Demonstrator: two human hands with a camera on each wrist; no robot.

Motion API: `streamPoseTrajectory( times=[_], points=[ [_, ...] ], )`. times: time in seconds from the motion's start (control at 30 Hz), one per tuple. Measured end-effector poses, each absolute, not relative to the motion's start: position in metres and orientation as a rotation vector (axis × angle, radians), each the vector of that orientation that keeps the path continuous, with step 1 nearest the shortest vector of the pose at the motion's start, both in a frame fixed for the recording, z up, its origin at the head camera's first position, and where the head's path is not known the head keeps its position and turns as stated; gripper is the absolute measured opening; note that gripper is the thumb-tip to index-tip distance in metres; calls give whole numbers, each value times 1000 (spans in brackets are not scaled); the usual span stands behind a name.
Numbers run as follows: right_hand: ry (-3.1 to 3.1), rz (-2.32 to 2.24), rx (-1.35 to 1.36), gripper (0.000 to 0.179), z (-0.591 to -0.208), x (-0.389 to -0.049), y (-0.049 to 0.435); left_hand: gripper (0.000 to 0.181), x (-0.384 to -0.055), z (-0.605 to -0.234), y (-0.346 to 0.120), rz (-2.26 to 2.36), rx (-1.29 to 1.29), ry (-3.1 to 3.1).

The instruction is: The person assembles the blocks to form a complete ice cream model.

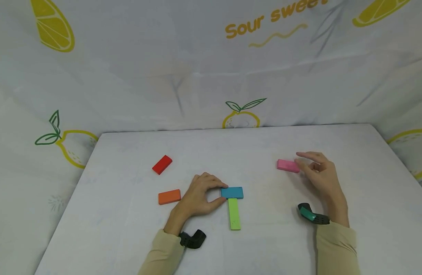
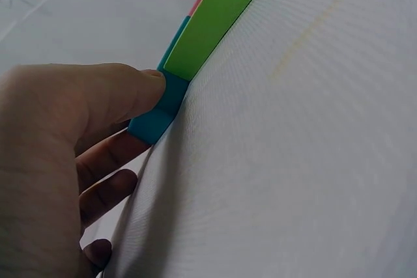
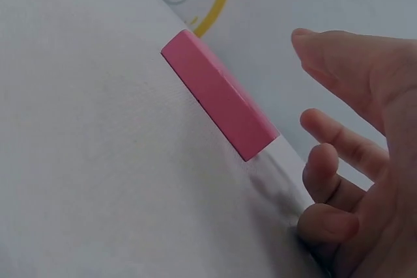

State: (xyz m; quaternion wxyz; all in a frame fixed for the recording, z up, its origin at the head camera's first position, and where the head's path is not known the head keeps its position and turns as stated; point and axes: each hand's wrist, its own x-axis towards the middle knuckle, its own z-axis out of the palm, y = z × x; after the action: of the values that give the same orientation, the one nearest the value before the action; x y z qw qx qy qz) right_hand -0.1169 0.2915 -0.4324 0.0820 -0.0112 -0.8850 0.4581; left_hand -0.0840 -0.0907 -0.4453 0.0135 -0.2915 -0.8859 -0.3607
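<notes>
From the head view, the left hand (image 1: 198, 198) pinches the left end of the blue block (image 1: 234, 193) on the tabletop (image 1: 128, 236), while the green block (image 1: 234, 214) meets its near side at a right angle. The left wrist view adds what the head view barely shows: the thumb (image 2: 140, 89) lies on the blue block's side, and the green block's end sits flush against it. A pink sliver past the green is probably the pink block (image 1: 287, 165), though too little shows to be sure. In the head view the right hand (image 1: 319, 173) seems to overlap the pink block's right end; the right wrist view shows a gap there, thumb and fingers spread and holding nothing. Only the head view takes in the red block (image 1: 162, 164) and the orange block (image 1: 169, 197), the latter just beside the left hand.
</notes>
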Motion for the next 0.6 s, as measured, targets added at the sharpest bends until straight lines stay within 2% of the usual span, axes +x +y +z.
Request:
streamPoseTrajectory(
  times=[0.6],
  points=[
    [-2769, 1346, 206, 42, -432, -113, 301, 28, -85, -446, -90, -1124, -902, -2768]
  ],
)
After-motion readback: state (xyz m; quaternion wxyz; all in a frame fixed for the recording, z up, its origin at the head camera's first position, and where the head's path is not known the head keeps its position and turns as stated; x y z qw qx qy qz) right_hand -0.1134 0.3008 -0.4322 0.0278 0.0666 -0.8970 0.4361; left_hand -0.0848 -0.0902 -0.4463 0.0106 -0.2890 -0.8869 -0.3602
